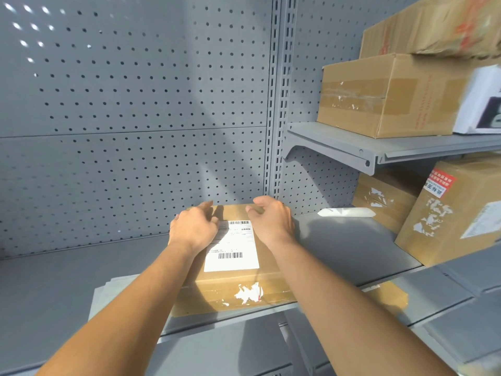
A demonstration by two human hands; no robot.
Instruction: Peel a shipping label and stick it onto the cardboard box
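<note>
**Label down on the box, hands at its far end**

A grey metal shelf (67,280) backed by pegboard (135,104) filled the view, with other cartons stacked on the shelves to the right. On the shelf, near its front edge, lay the cardboard box (244,289), flat and low, with torn white scraps on its front face. It looked stiff and light, best steadied by its edges or far corners.

The shipping label (235,248) lay flat on the box top, barcodes showing, its left part hidden under the left hand. It seemed thin and limp, likely to crease or trap bubbles, so pressing from the centre outward would suit it; no lifted corner was visible.

The left hand (193,229) rested palm-down over the label's left edge, fingers spread and grasping nothing. The right hand (272,218) hovered at the box's far right corner, fingers loosely curled, closed on nothing; whether it touched the cardboard could not be told.
</note>
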